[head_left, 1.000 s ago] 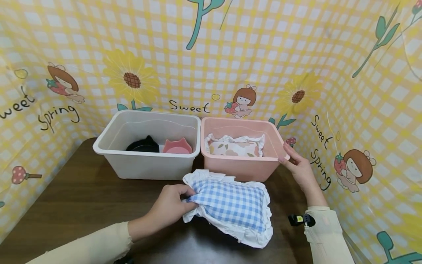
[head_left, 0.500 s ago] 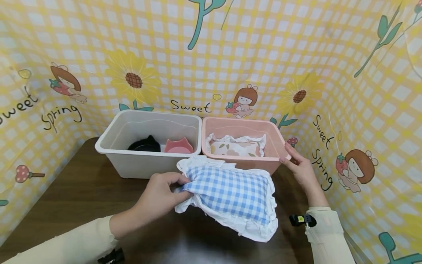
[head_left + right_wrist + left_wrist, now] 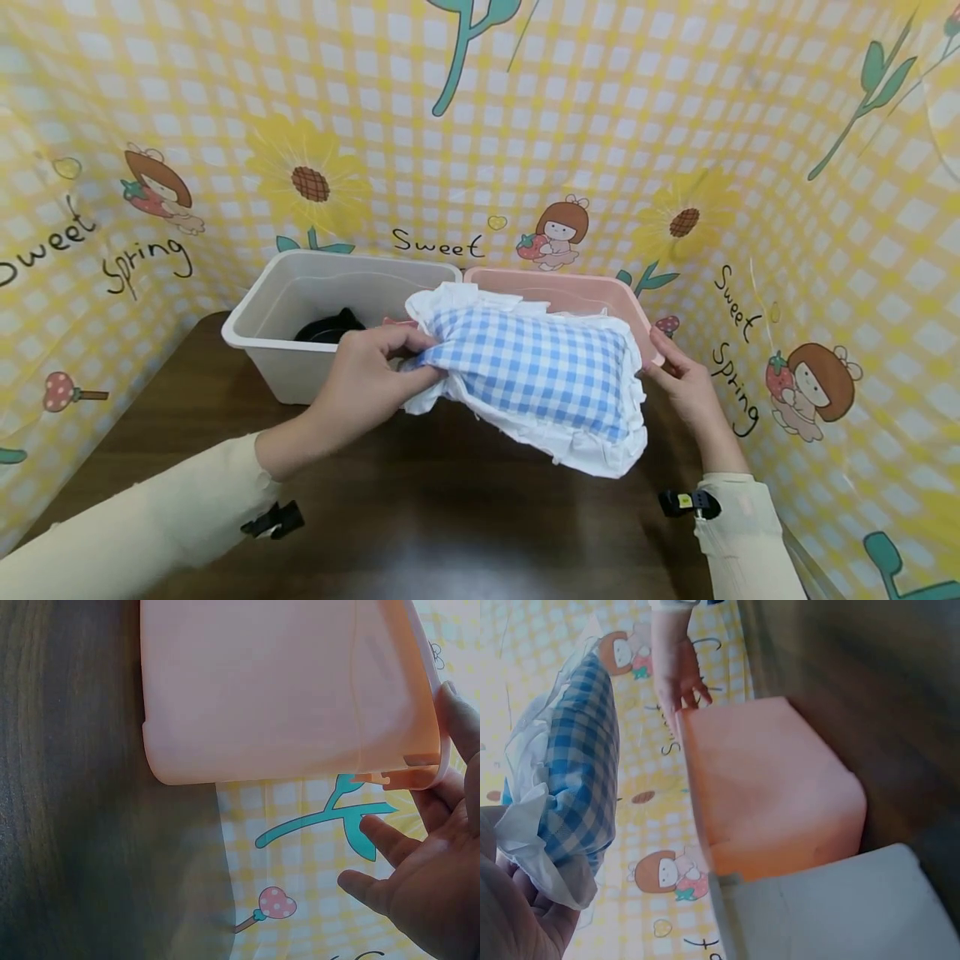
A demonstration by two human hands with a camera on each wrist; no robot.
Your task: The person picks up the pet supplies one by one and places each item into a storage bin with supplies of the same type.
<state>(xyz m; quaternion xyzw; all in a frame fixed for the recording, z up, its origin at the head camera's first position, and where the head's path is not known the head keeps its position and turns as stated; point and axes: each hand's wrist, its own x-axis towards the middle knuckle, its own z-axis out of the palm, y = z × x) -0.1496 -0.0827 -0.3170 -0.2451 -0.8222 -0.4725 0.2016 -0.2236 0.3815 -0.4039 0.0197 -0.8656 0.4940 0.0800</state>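
My left hand (image 3: 378, 367) pinches the left end of a blue-and-white gingham pillow (image 3: 536, 371) with a white ruffled edge. The pillow hangs tilted in front of and above the pink bin (image 3: 592, 287), covering most of its opening and front. In the left wrist view the pillow (image 3: 585, 757) is clear of the bin's rim. My right hand (image 3: 686, 387) grips the pink bin's right rim corner; in the right wrist view its thumb and some fingers pinch the rim while other fingers stay loose. The floral pillow inside the pink bin is hidden now.
Left of the pink bin stands a light grey bin (image 3: 277, 358), touching it or nearly so. A black cat-eared dish (image 3: 330, 325) lies inside, and a bit of a pink one shows. Patterned cloth (image 3: 420, 150) walls the brown table (image 3: 450, 517) at the back and sides.
My left hand has raised the gingham pillow from in front of the bins to over the pink bin's front rim. My right hand keeps its place on the rim.
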